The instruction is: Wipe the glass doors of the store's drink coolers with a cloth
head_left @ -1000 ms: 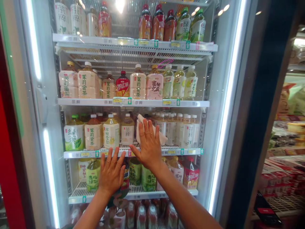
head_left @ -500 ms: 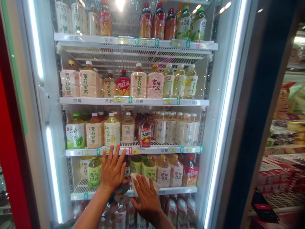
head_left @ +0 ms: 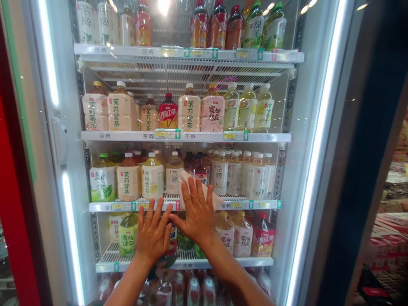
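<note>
The glass door [head_left: 174, 25] of a lit drinks cooler fills the view before me. My left hand [head_left: 153, 231] rests flat against the glass with its fingers spread, and it holds nothing. Just to its right and higher, my right hand [head_left: 196, 212] presses a pale, thin cloth [head_left: 217, 201] flat against the door under its outstretched fingers. The cloth shows past the fingertips and along the hand's right side. Behind the glass, near my right fingertips, stand a tea bottle [head_left: 174, 174] and a dark red bottle [head_left: 200, 165], partly covered.
Several white wire shelves [head_left: 188, 136] of bottled teas stand inside the cooler. Vertical light strips [head_left: 318, 144] run down both sides. A dark door frame [head_left: 360, 140] lies to the right, with a shelf of packaged goods [head_left: 387, 246] beyond it.
My right hand has slid the cloth upward across the glass, from the lower shelf to the one above. My left hand stays on the glass, slightly lower. The view has shifted a little.
</note>
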A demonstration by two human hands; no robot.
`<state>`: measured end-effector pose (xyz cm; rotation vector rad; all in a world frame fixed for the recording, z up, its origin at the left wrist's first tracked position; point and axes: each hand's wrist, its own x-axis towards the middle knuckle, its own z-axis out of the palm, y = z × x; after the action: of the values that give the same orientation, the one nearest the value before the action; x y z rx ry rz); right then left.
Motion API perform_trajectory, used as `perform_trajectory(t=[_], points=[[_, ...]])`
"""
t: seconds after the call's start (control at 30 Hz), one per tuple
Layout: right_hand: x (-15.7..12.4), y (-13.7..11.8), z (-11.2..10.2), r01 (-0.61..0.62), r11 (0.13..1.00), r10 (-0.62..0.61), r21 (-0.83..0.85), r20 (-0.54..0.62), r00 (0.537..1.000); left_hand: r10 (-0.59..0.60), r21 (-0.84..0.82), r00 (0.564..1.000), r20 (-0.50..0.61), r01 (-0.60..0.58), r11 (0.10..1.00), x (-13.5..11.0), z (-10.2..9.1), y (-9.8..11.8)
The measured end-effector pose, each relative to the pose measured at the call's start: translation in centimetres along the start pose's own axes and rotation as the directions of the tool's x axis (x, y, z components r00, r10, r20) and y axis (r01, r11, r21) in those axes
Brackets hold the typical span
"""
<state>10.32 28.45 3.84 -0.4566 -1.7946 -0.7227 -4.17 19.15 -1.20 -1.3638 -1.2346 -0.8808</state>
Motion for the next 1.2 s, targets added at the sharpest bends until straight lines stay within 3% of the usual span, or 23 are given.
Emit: perform_trajectory(t=[0.17, 0.27, 0.37, 0.53, 0.6, 0.7, 0.87, 0.97, 1.07, 1.2], points=[[-11.7, -2.8, 1.3, 0.053, 0.996, -0.057, 0.075, 0.055, 0.997, 0.002, 0.006, 1.0, 0.003, -0.002, 1.0, 0.0, 0.0, -0.1], [-14.4, -3.2, 1.4, 0.088, 0.99, -0.097, 0.108, 0.074, 0.993, -0.001, 0.0, 1.0, 0.008, 0.001, 1.0, 0.0, -0.1, -0.1], [-10.0, -1.9, 0.5, -0.005, 0.997, -0.001, 0.075, 0.072, 0.997, 0.005, -0.003, 1.0, 0.018, -0.005, 1.0, 0.0, -0.1, -0.1], [3.4, 0.9, -1.1, -0.104, 0.994, 0.104, 0.01, 0.012, 0.994, 0.014, 0.01, 1.0, 0.008, -0.014, 1.0, 0.0, -0.1, -0.1], [5.6, 0.9, -1.1, -0.101, 0.995, 0.101, 0.006, -0.018, 0.995, 0.018, 0.002, 1.0, 0.003, -0.018, 1.0, 0.0, 0.0, -0.1], [2.8, -0.4, -0.1, -0.082, 0.997, 0.083, 0.013, -0.05, 0.995, 0.016, -0.01, 1.0, -0.003, -0.016, 1.0, -0.1, 0.1, -0.1], [-10.3, -2.8, 1.7, 0.055, 0.998, -0.057, 0.036, 0.046, 0.997, 0.008, -0.01, 1.0, 0.003, -0.008, 1.0, 0.0, 0.0, -0.1], [-14.5, -2.5, 1.5, 0.141, 0.988, -0.147, 0.064, 0.094, 0.985, 0.0, -0.005, 1.0, 0.003, 0.0, 1.0, 0.0, -0.1, -0.1], [-11.4, -0.8, 0.6, 0.08, 0.996, -0.084, 0.038, 0.098, 0.992, 0.002, -0.006, 1.0, 0.002, -0.002, 1.0, -0.1, -0.1, -0.1], [-0.8, 2.2, -1.1, -0.075, 0.997, 0.075, 0.004, 0.027, 0.997, 0.006, -0.018, 1.0, 0.0, -0.006, 1.0, -0.2, 0.1, -0.2]])
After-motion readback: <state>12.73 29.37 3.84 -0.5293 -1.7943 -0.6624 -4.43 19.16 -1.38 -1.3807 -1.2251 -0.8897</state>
